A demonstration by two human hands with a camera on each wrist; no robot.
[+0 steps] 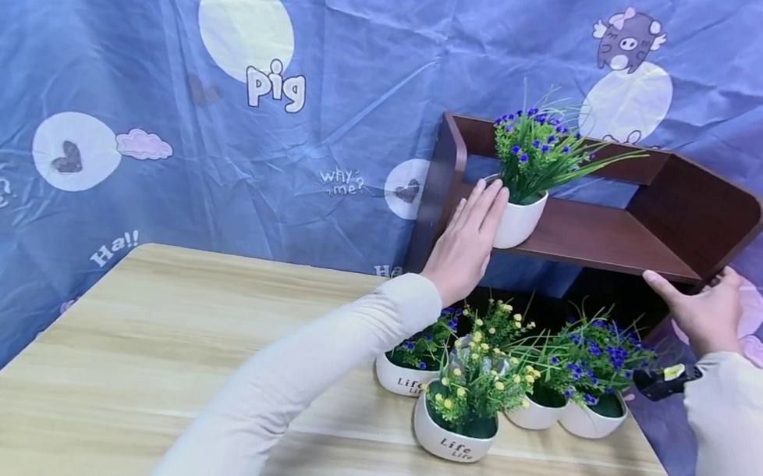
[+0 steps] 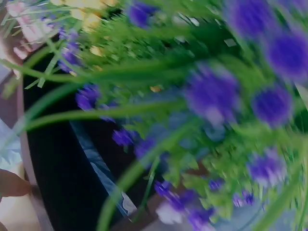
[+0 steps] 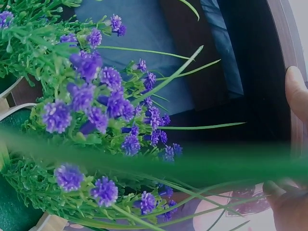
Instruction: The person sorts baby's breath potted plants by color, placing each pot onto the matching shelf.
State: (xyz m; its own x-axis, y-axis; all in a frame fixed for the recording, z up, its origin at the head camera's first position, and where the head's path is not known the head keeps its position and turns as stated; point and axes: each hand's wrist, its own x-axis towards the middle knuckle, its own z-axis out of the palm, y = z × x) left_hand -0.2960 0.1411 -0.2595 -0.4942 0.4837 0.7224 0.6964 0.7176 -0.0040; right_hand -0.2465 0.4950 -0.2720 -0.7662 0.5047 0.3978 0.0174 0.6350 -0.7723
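On the upper board of a dark brown wooden shelf stands a white pot with blue-purple flowers and long grass blades. My left hand lies against the pot's left side, fingers straight and held together. At the shelf's right end, my right hand grips the side panel, thumb along the front edge and fingers round the outer side. The right wrist view shows its thumb on the panel edge. Purple flowers fill much of the left wrist view, blurred, and hide the left hand there.
In front of the shelf's lower opening, several white potted plants crowd the light wooden table. A yellow-flowered pot marked Life stands foremost. Purple-flowered pots flank it, one at left and another at right. A blue patterned cloth hangs behind.
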